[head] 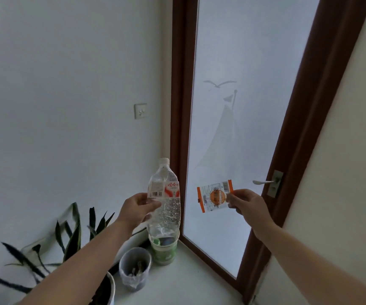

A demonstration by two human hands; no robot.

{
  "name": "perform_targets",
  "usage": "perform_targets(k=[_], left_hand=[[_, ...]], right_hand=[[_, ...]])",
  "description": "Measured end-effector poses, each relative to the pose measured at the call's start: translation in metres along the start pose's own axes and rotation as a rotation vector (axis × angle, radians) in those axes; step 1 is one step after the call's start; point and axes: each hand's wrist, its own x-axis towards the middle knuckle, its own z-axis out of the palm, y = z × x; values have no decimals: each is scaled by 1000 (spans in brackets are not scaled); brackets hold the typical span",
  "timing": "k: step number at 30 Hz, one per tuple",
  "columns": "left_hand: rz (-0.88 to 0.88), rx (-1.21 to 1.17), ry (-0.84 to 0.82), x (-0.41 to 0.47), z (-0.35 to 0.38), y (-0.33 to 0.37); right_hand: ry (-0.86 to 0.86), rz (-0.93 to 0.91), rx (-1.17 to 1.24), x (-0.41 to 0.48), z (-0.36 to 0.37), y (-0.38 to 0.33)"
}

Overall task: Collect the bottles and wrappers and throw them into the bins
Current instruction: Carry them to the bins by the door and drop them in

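My left hand point(137, 209) grips a clear, empty plastic bottle point(165, 203) with a white cap and a red-and-white label, held upright. Its base hangs just above a green bin point(163, 253) on the floor, which holds a few items. My right hand point(245, 202) pinches the right edge of an orange-and-white wrapper point(214, 195), held up in the air to the right of the bottle. A grey bin point(134, 268) lined with a plastic bag stands on the floor to the left of the green one, with several pieces inside.
A potted plant point(72, 241) with long dark leaves stands at the lower left beside the grey bin. A frosted glass door point(232, 128) in a brown frame is straight ahead, with a metal handle point(264, 182) at the right. White walls enclose the corner.
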Motion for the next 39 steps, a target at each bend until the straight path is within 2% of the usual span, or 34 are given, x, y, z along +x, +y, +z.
perform_targets(k=[9,17,31,39], left_hand=[[21,53,-36,165,-15,22],[-61,71,12,262,-27,4],[-218,43,189,429,-19,-30],[-361,-3,319,486,-21,-88]], right_hand=[[-3,22,59,166,61,-1],[-41,127,65,262,113,39],[-211,179,-7,471,178,78],[-317,284,-59,538,220,138]])
